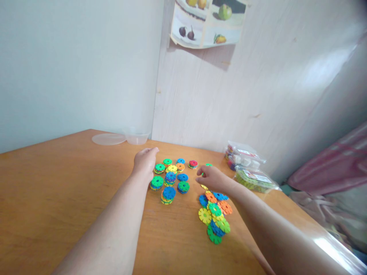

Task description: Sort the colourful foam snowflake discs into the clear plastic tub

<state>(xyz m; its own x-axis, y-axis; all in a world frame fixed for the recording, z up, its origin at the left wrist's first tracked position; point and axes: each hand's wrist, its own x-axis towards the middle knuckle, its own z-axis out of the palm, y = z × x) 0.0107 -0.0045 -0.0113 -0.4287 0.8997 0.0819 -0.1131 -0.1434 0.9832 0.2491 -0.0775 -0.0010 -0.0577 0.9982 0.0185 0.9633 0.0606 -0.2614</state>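
My left hand (144,162) is at the left edge of a group of small stacks of flower-shaped plastic discs, with a finger stretched out and the others partly hidden. Closest to it are a green-topped stack (159,168) and another green-topped stack (156,182). My right hand (213,178) hovers right of the stacks, fingers bent, with a gap between thumb and forefinger. Green discs (209,165) show behind it, partly covered by the hand. Below its wrist lies a loose heap of mixed discs (215,209). A red-topped stack (193,164) stands between the hands.
At the back left of the wooden table (71,191) are a clear round lid (108,139) and a clear plastic bowl (137,136). Clear packed containers (246,156) and a box of green pieces (255,180) sit at the right. Fruit pictures (209,23) hang on the wall.
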